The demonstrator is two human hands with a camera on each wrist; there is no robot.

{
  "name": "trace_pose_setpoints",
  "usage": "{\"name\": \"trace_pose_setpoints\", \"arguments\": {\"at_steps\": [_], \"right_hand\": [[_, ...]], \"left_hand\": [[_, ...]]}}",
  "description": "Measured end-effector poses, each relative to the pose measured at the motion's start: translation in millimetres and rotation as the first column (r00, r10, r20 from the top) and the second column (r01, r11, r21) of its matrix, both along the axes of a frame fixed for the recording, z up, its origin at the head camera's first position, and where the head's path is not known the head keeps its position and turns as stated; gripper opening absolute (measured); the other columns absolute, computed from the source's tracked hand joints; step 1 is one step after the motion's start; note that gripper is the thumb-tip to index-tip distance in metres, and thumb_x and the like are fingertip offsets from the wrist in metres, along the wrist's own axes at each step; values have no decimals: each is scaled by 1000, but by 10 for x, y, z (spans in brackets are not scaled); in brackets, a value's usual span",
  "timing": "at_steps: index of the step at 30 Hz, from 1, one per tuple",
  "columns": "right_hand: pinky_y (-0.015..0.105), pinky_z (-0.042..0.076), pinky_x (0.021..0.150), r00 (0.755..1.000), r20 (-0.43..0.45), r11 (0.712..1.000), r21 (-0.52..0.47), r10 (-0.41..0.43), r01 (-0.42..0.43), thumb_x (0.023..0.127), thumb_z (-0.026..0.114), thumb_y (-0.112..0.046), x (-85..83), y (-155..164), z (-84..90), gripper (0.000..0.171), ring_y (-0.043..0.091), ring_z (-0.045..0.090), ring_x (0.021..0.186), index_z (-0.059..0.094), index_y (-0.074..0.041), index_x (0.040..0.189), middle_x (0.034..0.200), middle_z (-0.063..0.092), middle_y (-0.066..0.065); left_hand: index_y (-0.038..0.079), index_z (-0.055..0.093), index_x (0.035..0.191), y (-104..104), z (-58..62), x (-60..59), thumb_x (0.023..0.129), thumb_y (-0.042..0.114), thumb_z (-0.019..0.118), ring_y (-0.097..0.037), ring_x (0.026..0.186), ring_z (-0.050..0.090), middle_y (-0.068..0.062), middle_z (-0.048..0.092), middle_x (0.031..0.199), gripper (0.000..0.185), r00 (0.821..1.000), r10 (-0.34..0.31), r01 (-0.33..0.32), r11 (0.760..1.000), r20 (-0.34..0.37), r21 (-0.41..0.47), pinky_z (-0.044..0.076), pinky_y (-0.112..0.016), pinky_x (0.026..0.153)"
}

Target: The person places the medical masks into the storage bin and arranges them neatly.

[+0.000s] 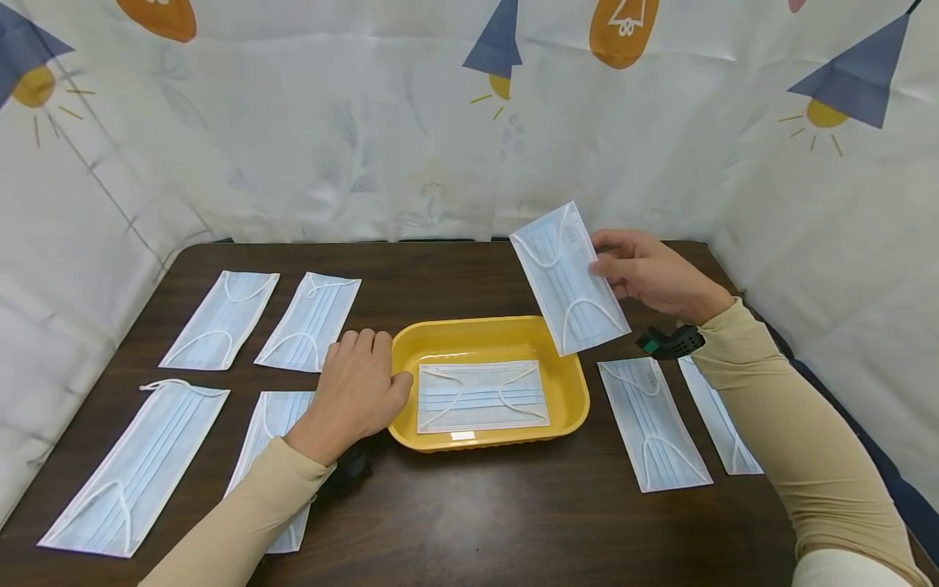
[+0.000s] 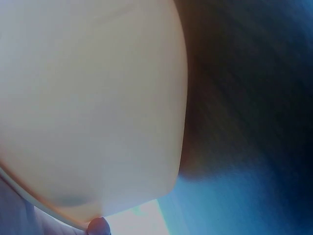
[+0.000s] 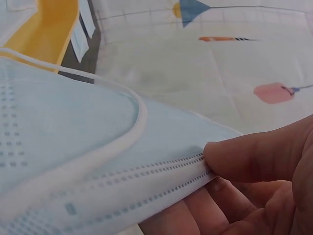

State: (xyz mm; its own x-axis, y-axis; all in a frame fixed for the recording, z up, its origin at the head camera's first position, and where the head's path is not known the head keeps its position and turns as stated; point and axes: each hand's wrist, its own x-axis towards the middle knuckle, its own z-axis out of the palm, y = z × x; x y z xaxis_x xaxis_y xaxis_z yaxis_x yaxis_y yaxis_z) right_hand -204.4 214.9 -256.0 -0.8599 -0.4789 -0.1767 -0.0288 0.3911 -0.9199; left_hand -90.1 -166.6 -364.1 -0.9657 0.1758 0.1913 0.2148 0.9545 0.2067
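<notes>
Right hand [image 1: 649, 273] pinches a pale blue pleated face mask [image 1: 569, 279] by its right edge, held tilted above the far right corner of the yellow plastic tray [image 1: 568, 390]. Left hand [image 1: 357, 391] rests flat, fingers relaxed, against the tray's left rim.

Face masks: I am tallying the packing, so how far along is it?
One pale blue pleated face mask already lies in the yellow plastic tray. The right hand pinches a second blue mask above the tray's far right corner, while the left hand rests against the tray's left rim. Six more masks lie on the dark wooden table: four left, two right.
</notes>
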Motion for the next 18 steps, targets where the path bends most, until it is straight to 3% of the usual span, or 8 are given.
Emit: {"name": "trace_pose_setpoints", "arguments": {"at_steps": [6, 18], "right_hand": [[36, 62, 85, 999, 17, 999, 32, 30, -31, 106, 49, -8, 18, -94, -30, 37, 22, 71, 104, 48, 0, 142, 122, 71, 8], [39, 62, 87, 992, -12, 979, 162, 125, -121, 105, 53, -13, 80, -296, -98, 31, 26, 70, 104, 55, -6, 134, 123, 70, 16]], "left_hand": [[-4, 56, 101, 1, -3, -1, 89, 25, 57, -29, 82, 41, -12, 48, 82, 31, 1000, 0, 0, 1000, 4, -2, 30, -38, 74], [-4, 57, 99, -2, -6, -6, 89, 25, 57, -28, 79, 40, -11, 48, 80, 30, 1000, -9, 9, 1000, -16, -14, 29, -37, 71]]}}
